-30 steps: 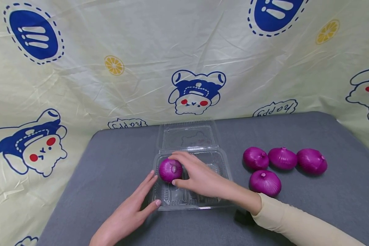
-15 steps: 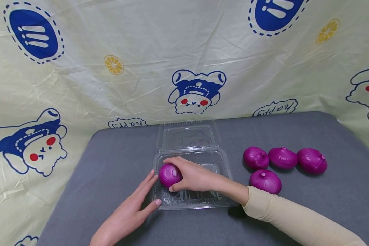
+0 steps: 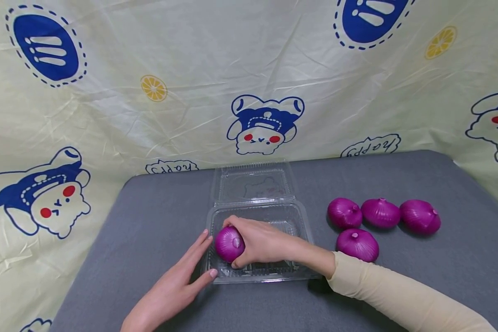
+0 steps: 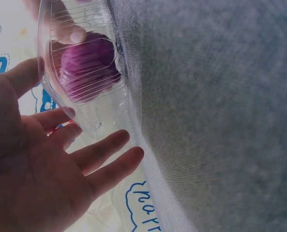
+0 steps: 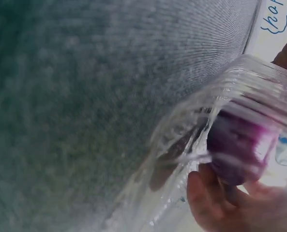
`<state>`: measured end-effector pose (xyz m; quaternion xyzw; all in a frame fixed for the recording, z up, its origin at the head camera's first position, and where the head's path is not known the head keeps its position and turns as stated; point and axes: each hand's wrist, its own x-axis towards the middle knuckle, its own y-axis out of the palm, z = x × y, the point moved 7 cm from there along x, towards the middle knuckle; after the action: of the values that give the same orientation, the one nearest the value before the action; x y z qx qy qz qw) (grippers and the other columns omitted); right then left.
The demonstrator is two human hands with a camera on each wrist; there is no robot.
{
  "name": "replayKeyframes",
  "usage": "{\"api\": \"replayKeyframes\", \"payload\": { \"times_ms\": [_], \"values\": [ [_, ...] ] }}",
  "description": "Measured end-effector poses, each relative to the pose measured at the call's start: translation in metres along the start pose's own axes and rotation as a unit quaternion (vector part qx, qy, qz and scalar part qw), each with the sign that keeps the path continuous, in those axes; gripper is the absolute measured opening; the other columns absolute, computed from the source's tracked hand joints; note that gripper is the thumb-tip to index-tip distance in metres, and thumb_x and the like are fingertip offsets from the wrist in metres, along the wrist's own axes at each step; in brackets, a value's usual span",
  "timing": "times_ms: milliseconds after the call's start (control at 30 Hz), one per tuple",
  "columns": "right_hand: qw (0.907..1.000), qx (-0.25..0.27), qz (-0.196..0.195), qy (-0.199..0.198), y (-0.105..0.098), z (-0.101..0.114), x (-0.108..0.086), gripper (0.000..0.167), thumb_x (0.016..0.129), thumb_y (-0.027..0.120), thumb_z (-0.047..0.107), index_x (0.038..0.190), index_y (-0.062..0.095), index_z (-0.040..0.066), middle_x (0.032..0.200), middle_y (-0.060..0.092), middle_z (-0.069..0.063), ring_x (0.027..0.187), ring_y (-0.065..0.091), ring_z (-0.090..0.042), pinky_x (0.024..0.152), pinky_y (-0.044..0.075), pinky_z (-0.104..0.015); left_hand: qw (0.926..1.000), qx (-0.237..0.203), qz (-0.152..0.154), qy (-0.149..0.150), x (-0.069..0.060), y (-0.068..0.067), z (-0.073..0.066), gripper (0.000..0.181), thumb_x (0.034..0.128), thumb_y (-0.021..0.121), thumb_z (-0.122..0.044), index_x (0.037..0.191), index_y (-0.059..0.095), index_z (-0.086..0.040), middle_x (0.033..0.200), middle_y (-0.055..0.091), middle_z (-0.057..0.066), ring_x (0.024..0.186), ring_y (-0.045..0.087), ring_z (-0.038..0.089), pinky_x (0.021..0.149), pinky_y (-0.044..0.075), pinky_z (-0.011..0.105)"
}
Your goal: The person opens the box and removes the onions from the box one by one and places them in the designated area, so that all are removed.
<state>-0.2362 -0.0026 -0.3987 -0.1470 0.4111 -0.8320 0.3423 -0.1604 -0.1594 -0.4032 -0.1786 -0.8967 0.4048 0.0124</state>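
A purple onion (image 3: 229, 244) is inside the left part of a clear plastic clamshell box (image 3: 274, 279). My right hand (image 3: 260, 242) grips it from the right, thumb at the near side and fingers over the far side. My left hand (image 3: 172, 279) lies along the box's left side with straight, spread fingers, touching its rim. In the left wrist view, the onion (image 4: 90, 67) shows through the clear wall, and the left hand (image 4: 46, 154) is beside that wall. Through the plastic in the right wrist view, the onion (image 5: 242, 145) appears above the right hand's curled fingers (image 5: 203, 198).
The box's lid (image 3: 253, 184) lies folded back toward the rear of the grey table (image 3: 157, 207). Right of the box are more purple onions (image 3: 381, 213), three in a row, plus one nearer onion (image 3: 358, 245). A printed cloth (image 3: 191, 115) hangs behind the table.
My right hand and the onion have shifted slightly toward me within the left part of the box. The left hand has stayed in place.
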Motion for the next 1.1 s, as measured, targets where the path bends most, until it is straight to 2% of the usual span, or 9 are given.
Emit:
{"api": "replayKeyframes", "payload": {
  "times_ms": [200,433,700,867,1100],
  "values": [
    [1.0000,-0.003,-0.005,-0.001,-0.008,0.001,-0.008,0.070,0.069,0.085,0.037,0.128,0.051,0.024,0.113,0.058,0.008,0.097,0.057,-0.010,0.076,0.052,-0.029,1.0000,-0.001,0.001,-0.002,0.000,0.000,0.000,0.073,0.0947,0.060,-0.050,0.156,0.028,-0.028,0.162,0.012,-0.017,0.146,0.023,0.017,0.110,0.030,0.054],
    [0.9992,-0.010,-0.039,-0.010,-0.023,0.003,-0.020,0.069,0.066,0.084,0.045,0.126,0.055,0.029,0.116,0.051,0.012,0.103,0.051,-0.008,0.077,0.052,-0.031,0.9998,-0.005,0.008,-0.018,0.001,0.000,0.001,0.074,0.0942,0.060,-0.052,0.157,0.027,-0.029,0.161,0.011,-0.017,0.146,0.022,0.017,0.110,0.030,0.055],
    [0.9971,0.027,-0.068,-0.022,-0.035,0.007,-0.034,0.070,0.066,0.085,0.045,0.126,0.053,0.028,0.116,0.050,0.013,0.102,0.051,-0.006,0.076,0.052,-0.025,0.9998,-0.002,0.004,-0.020,0.001,0.000,0.001,0.074,0.0941,0.059,-0.053,0.156,0.028,-0.029,0.161,0.012,-0.017,0.146,0.021,0.016,0.111,0.029,0.054],
    [0.9955,0.052,-0.077,-0.021,-0.039,0.010,-0.042,0.072,0.067,0.086,0.045,0.126,0.048,0.029,0.116,0.050,0.014,0.098,0.055,-0.005,0.073,0.053,-0.023,0.9997,-0.006,0.007,-0.021,0.001,0.001,0.001,0.074,0.0941,0.060,-0.052,0.156,0.028,-0.028,0.161,0.012,-0.016,0.146,0.021,0.017,0.111,0.028,0.055],
    [0.9934,0.068,-0.082,-0.042,-0.042,0.017,-0.051,0.073,0.068,0.085,0.040,0.129,0.047,0.031,0.116,0.048,0.015,0.098,0.056,-0.005,0.073,0.054,-0.022,0.9999,-0.003,0.004,-0.016,0.001,0.000,0.001,0.074,0.0938,0.060,-0.053,0.156,0.028,-0.029,0.161,0.012,-0.017,0.146,0.022,0.016,0.111,0.029,0.054]
  ]
}}
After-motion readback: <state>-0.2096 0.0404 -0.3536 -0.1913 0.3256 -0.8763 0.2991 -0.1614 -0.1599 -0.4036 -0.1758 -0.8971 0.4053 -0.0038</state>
